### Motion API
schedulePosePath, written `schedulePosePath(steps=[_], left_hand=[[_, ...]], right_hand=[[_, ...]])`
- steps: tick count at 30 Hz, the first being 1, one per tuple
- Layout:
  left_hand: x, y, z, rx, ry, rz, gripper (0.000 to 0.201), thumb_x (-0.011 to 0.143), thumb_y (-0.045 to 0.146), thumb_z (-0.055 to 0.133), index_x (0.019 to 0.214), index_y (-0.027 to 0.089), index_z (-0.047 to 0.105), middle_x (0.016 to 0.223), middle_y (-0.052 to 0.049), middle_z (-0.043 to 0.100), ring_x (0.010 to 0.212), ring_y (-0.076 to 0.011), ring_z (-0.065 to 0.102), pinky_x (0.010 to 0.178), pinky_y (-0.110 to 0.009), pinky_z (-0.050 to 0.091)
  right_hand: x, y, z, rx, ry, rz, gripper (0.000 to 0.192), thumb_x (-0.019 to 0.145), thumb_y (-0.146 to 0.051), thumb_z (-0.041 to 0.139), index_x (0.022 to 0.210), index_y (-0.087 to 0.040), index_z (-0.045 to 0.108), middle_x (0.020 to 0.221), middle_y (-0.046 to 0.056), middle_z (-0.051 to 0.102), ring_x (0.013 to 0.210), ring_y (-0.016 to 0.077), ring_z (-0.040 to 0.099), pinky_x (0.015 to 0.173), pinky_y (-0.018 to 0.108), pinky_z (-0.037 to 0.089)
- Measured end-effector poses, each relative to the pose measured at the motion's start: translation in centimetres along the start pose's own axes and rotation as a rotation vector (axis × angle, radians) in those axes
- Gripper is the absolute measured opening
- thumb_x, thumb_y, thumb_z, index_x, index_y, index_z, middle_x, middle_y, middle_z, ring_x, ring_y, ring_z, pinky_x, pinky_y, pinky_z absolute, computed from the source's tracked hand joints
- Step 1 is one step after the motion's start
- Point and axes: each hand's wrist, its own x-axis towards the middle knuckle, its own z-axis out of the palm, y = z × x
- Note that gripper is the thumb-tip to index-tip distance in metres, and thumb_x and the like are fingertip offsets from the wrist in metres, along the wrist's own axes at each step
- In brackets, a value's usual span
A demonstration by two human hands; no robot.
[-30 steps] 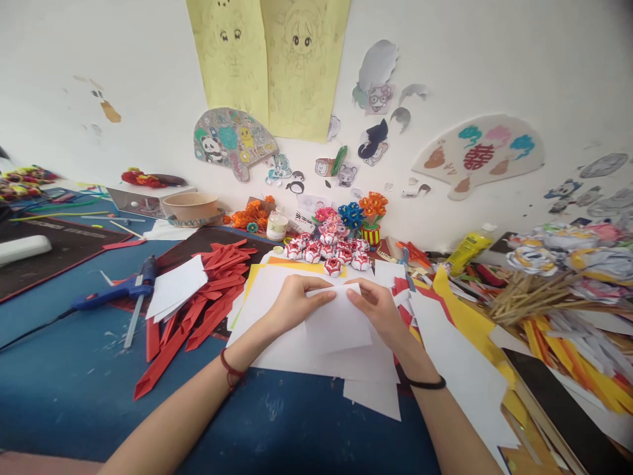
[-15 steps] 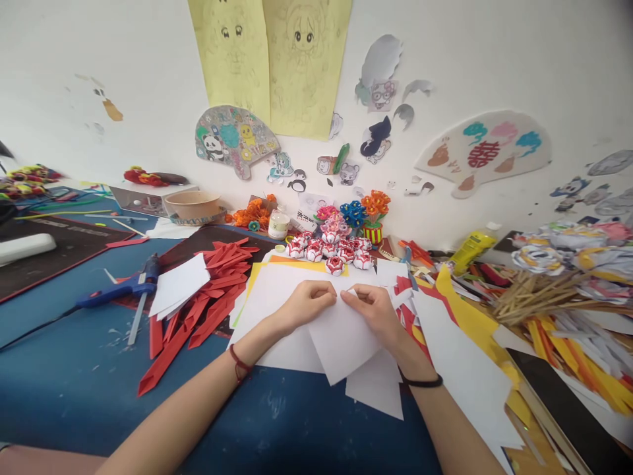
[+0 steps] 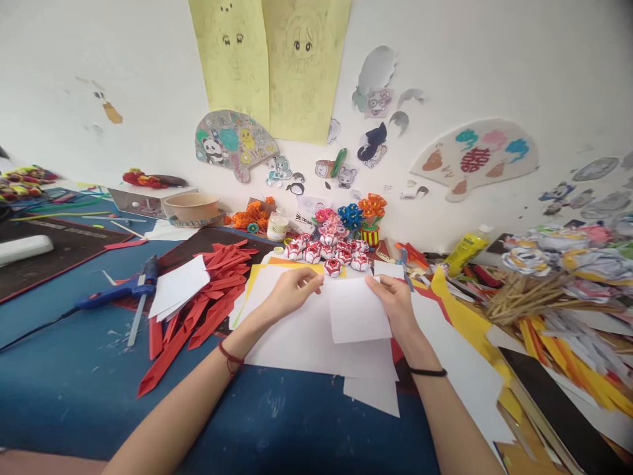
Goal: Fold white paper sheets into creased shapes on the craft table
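A white paper square (image 3: pixel 357 310) sits up off the stack of white sheets (image 3: pixel 297 336) on the blue table (image 3: pixel 89 389). The left hand (image 3: pixel 289 293) pinches its top left corner, the right hand (image 3: pixel 393 300) grips its top right edge, fingers curled on it. Just behind stand red-and-white paper flowers (image 3: pixel 326 254); red paper strips (image 3: pixel 212 297) and what looks like a glue gun (image 3: pixel 119 290) lie to the left.
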Motion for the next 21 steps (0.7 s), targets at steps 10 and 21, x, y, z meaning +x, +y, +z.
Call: schedulePosePath(steps=[10,21], left_hand=[[0.1,-0.8,0.2,0.027,-0.054,-0.041,0.039,0.082,0.050,0.053,0.070,0.014,0.060,0.058,0.003,0.048,0.053,-0.0090,0.039,0.048,-0.022,0.027],[-0.6,0.1,1.1,0.160,-0.220,0.070,0.030,0.082,0.040,0.054,0.068,0.014,0.063,0.053,0.005,0.040,0.052,-0.0083,0.032,0.050,-0.023,0.023]], right_hand=[[-0.2,0.0,0.6,-0.177,-0.635,0.094,0.027,0.081,-0.040,0.063,0.069,-0.015,0.062,0.065,0.000,0.055,0.060,0.0127,0.049,0.057,0.025,0.038],[-0.9,-0.6,1.4,-0.321,-0.722,0.012,0.023,0.079,-0.028,0.057,0.060,-0.016,0.056,0.059,-0.004,0.043,0.057,0.0096,0.036,0.052,0.023,0.027]])
